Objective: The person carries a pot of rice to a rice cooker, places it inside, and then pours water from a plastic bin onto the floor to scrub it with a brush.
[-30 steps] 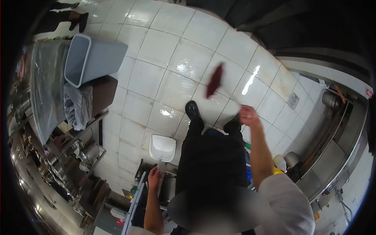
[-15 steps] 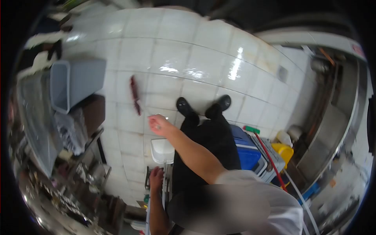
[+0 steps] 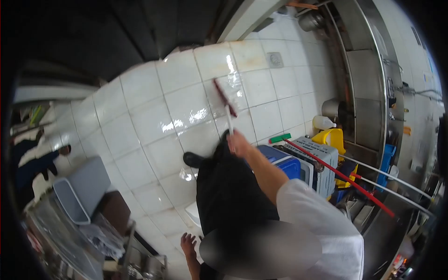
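My right hand [image 3: 239, 143] is closed around the white handle [image 3: 229, 119] of a long-handled floor squeegee. Its narrow dark-red head [image 3: 225, 97] lies slanted on the wet, shiny tiles ahead of my feet; motion smears it a little. The rest of the handle is hidden by my hand and body. Lower down, by my left side, my left hand [image 3: 188, 244] hangs with its fingers apart and nothing visible in it. A white container [image 3: 192, 213] stands on the floor close to my left leg, partly covered by it.
At left a grey bin [image 3: 86, 189] lies beside a brown box [image 3: 115, 212], with another person [image 3: 32, 154] beyond. To my right are a blue container [image 3: 287, 165], a grey crate [image 3: 319, 156], a yellow bucket [image 3: 330, 139] and a red pole [image 3: 340, 175] with a green head.
My right hand and the red head have swung from left to right across the floor. The view has turned rightward. My left hand is lower in view, away from the pale poles.
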`<state>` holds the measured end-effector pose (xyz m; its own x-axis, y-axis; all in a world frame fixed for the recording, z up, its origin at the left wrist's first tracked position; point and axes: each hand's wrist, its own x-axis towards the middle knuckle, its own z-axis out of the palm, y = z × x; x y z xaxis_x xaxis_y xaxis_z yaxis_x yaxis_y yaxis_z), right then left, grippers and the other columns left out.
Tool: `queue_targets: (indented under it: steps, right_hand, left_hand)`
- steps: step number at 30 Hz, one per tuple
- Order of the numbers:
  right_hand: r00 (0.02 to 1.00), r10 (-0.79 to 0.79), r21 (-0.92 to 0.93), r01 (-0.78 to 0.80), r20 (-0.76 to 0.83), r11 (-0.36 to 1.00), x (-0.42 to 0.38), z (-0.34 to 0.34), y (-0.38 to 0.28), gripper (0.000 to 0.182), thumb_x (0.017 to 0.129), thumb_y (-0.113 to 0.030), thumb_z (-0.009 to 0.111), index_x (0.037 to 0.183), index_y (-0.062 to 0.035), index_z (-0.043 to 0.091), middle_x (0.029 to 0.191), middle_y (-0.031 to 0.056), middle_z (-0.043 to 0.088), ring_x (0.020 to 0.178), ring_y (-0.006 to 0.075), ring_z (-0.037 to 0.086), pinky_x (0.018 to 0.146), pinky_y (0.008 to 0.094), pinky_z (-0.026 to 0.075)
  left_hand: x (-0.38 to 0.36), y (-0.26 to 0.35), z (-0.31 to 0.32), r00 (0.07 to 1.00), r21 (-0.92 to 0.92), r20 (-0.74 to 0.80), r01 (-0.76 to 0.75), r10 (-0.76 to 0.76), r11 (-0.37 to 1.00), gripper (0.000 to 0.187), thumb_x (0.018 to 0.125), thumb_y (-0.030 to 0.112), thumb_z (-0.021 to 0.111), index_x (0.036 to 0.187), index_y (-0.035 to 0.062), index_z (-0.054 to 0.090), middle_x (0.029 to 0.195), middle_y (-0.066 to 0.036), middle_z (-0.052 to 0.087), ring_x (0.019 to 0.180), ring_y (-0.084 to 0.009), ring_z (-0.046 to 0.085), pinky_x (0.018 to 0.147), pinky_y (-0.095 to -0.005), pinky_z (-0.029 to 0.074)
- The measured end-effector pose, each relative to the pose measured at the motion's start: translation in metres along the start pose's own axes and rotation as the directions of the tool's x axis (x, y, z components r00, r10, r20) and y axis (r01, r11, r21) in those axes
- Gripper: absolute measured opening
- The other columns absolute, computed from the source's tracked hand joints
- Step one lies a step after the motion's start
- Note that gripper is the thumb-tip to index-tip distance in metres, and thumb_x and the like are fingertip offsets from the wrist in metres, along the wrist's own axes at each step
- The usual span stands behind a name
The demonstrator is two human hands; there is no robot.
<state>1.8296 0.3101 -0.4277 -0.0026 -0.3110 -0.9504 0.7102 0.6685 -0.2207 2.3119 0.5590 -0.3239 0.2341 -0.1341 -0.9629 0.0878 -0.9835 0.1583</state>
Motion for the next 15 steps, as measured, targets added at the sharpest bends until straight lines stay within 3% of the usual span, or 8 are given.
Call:
queue_targets:
  steps: [2, 3, 6, 7, 8, 10, 12, 15]
  right_hand:
    - [0.998, -0.007, -0.117, 0.0, -0.063, 0.993, -0.072, 0.007, 0.024, 0.05, 0.091, -0.009, 0.055, 0.138, -0.0192, 0.041, 0.057, 0.0004, 0.042, 0.038, 0.0109, 0.038, 0.03, 0.0271, 0.028]
    - [0.992, 0.123, -0.135, -0.123, -0.014, 0.983, -0.097, 0.006, 0.024, 0.068, 0.09, -0.008, 0.055, 0.15, -0.0231, 0.026, 0.058, 0.0008, 0.043, 0.038, 0.0096, 0.038, 0.031, 0.0256, 0.029]
    - [0.973, 0.229, -0.277, -0.229, -0.036, 0.933, -0.068, -0.001, 0.007, 0.024, 0.088, -0.006, 0.056, 0.112, -0.0096, 0.058, 0.059, 0.0034, 0.046, 0.038, 0.0104, 0.041, 0.034, 0.0261, 0.032]
    - [0.985, 0.172, -0.302, -0.157, 0.024, 0.94, -0.034, -0.021, 0.001, 0.018, 0.087, -0.009, 0.057, 0.105, -0.0089, 0.058, 0.059, 0.0032, 0.046, 0.039, 0.0113, 0.041, 0.035, 0.0269, 0.032]
    - [0.976, -0.004, -0.336, 0.079, 0.218, 0.939, 0.023, -0.056, 0.005, 0.013, 0.086, -0.012, 0.058, 0.099, -0.0082, 0.059, 0.058, 0.0029, 0.046, 0.04, 0.0122, 0.042, 0.035, 0.0276, 0.032]
    - [0.777, -0.308, -0.352, 0.55, 0.549, 0.757, 0.117, -0.1, -0.008, 0.012, 0.084, -0.019, 0.061, 0.085, -0.0068, 0.06, 0.056, 0.0025, 0.046, 0.042, 0.0139, 0.043, 0.036, 0.029, 0.032]
    - [0.919, -0.324, -0.752, 0.376, 0.226, 0.542, 0.131, -0.106, -0.049, 0.015, 0.083, -0.017, 0.058, 0.069, -0.009, 0.059, 0.058, 0.0075, 0.052, 0.05, 0.0192, 0.053, 0.04, 0.0317, 0.038]
    - [0.747, -0.619, -0.765, 0.244, -0.244, 0.596, 0.051, -0.112, -0.05, 0.019, 0.082, -0.013, 0.055, 0.087, 0.0025, 0.065, 0.069, 0.0173, 0.063, 0.06, 0.028, 0.064, 0.05, 0.0407, 0.048]
  left_hand:
    - [-0.005, 0.022, 0.019, 0.997, -0.009, 0.04, -0.069, 0.069, 0.998, 0.044, 0.091, 0.02, 0.056, 0.132, 0.006, 0.046, 0.112, -0.009, 0.059, 0.1, -0.0229, 0.063, 0.077, -0.0367, 0.049]
    - [-0.004, 0.032, 0.029, 0.996, -0.002, 0.036, -0.078, 0.078, 0.997, 0.044, 0.091, 0.02, 0.056, 0.132, 0.006, 0.046, 0.112, -0.009, 0.059, 0.1, -0.0229, 0.063, 0.077, -0.0367, 0.049]
    - [-0.014, 0.06, 0.051, 0.987, 0.073, 0.059, -0.153, 0.149, 0.985, 0.045, 0.091, 0.021, 0.057, 0.133, 0.0063, 0.046, 0.115, -0.008, 0.058, 0.102, -0.0228, 0.062, 0.08, -0.0372, 0.048]
    - [-0.015, 0.071, 0.06, 0.984, 0.076, 0.06, -0.171, 0.166, 0.982, 0.045, 0.092, 0.021, 0.056, 0.134, 0.0063, 0.045, 0.118, -0.01, 0.058, 0.105, -0.0243, 0.061, 0.082, -0.0376, 0.048]
    - [-0.017, 0.079, 0.066, 0.982, 0.08, 0.054, -0.184, 0.18, 0.98, 0.046, 0.093, 0.022, 0.055, 0.134, 0.0063, 0.043, 0.122, -0.011, 0.057, 0.108, -0.0258, 0.061, 0.084, -0.038, 0.048]
    - [-0.024, 0.085, 0.077, 0.978, 0.099, 0.016, -0.209, 0.208, 0.973, 0.046, 0.093, 0.022, 0.055, 0.135, 0.0073, 0.043, 0.122, -0.012, 0.057, 0.108, -0.0263, 0.061, 0.084, -0.0383, 0.048]
    - [-0.031, 0.078, 0.081, 0.961, 0.047, 0.036, -0.276, 0.275, 0.96, 0.045, 0.092, 0.023, 0.058, 0.133, 0.007, 0.045, 0.116, -0.009, 0.058, 0.103, -0.0246, 0.062, 0.084, -0.0393, 0.047]
    - [-0.038, 0.068, 0.11, 0.986, 0.137, 0.036, -0.167, 0.164, 0.976, 0.044, 0.093, 0.022, 0.056, 0.133, 0.0085, 0.045, 0.114, -0.011, 0.06, 0.102, -0.0253, 0.063, 0.079, -0.0394, 0.05]
